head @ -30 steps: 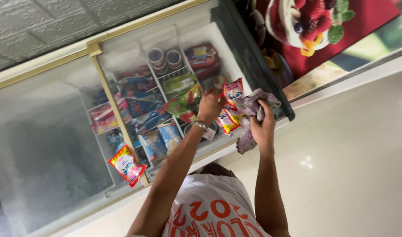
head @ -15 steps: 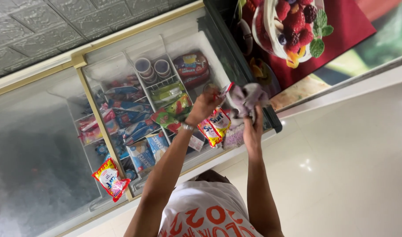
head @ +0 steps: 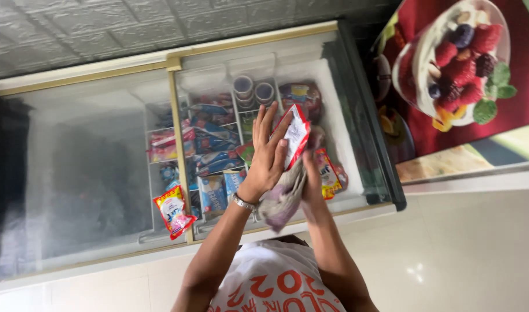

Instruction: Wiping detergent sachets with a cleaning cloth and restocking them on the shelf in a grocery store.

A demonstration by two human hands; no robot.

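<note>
Head view: red-white packet (head: 297,134) between both hands' grip, left hand (head: 268,151) flat against it.

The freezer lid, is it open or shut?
Open. The right side of the freezer is uncovered, and the left hand reaches over the packets inside.

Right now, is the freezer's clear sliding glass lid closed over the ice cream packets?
No, the glass lid is slid left, leaving the colourful packets uncovered.
</note>
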